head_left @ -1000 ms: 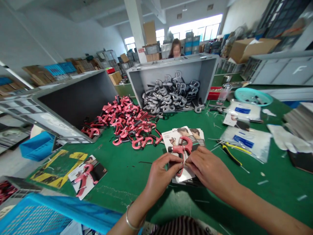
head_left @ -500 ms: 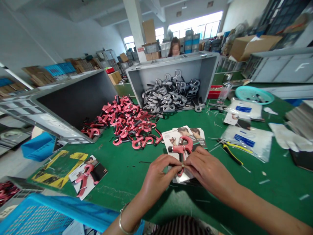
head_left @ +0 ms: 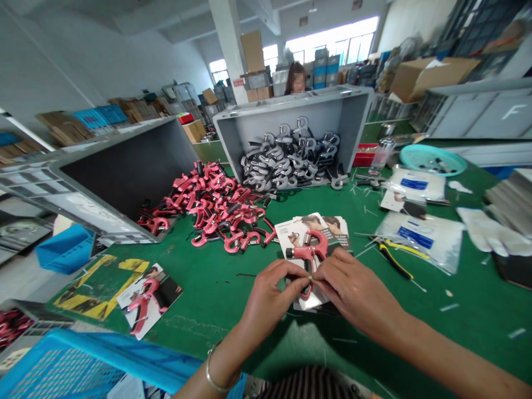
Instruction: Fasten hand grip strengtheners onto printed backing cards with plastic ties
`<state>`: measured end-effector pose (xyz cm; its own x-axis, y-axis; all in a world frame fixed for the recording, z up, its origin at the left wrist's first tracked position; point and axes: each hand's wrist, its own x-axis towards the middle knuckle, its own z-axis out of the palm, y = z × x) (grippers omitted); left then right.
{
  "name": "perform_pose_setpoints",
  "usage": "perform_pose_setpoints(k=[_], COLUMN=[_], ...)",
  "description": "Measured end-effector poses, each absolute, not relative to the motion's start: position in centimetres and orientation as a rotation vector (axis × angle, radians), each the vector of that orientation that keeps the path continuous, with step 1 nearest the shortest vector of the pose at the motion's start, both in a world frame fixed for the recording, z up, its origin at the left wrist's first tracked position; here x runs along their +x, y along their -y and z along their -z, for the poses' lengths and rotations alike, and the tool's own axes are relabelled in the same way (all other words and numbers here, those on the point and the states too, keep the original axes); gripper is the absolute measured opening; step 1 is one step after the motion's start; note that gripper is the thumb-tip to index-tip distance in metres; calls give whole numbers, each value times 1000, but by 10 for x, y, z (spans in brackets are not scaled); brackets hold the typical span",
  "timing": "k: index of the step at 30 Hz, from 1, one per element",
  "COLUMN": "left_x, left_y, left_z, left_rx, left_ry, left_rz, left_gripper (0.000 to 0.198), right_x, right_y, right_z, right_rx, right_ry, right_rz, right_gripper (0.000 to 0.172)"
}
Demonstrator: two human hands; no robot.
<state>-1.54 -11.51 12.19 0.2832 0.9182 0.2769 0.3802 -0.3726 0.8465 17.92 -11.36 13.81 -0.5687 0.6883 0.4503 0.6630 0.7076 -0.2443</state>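
Observation:
In front of me a pink hand grip strengthener (head_left: 318, 244) with a black handle pad lies on a printed backing card (head_left: 286, 233), on top of a stack of such cards. My left hand (head_left: 276, 288) pinches thumb and forefinger together over the grip's lower handle. Meeting it there, my right hand (head_left: 344, 277) is also closed in a pinch. Something tiny and pale sits between the fingertips, too small to name. Off to the left, another pink hand grip (head_left: 142, 307) rests on its own card.
Pink grips (head_left: 224, 205) are heaped beside a tipped grey crate (head_left: 103, 213); another crate (head_left: 355, 127) holds grey grips (head_left: 286, 160). To the right lie yellow-handled pliers (head_left: 394, 263), plastic bags (head_left: 424, 238), a white glove (head_left: 490, 233) and a turquoise plate (head_left: 457, 166). A blue basket (head_left: 75, 349) stands front left.
Both hands stay pinched at the same spot on the grip's handle, with only a slight shift of the fingers. The grip and cards keep their place.

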Motion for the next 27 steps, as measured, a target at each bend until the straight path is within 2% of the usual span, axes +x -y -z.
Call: perform_pose_setpoints(k=[10, 13, 19, 22, 25, 27], left_x=[-18, -18, -21, -18, -15, -15], left_y=[121, 119, 118, 126, 134, 137], left_z=[-145, -151, -148, -136, -116, -102], left_rx=[2523, 2667, 2437, 2287, 2228, 2240], left_ry=[-1197, -1159, -1026, -1023, -1203, -1312], left_rz=[-779, -711, -1084, -1120, -1075, -1084], left_gripper=[20, 21, 9, 8, 36, 44], right_x=[181, 179, 179, 179, 177, 176], right_y=[117, 117, 117, 119, 119, 117], right_z=[-134, -135, -132, -130, -126, -122], right_rx=[-1070, -1101, -1154, -1134, -1064, -1000], right_ry=[2260, 2268, 2299, 2236, 2148, 2087], right_rz=[-389, -393, -379, -440, -473, -529], right_gripper=[8, 11, 10, 8, 9, 8])
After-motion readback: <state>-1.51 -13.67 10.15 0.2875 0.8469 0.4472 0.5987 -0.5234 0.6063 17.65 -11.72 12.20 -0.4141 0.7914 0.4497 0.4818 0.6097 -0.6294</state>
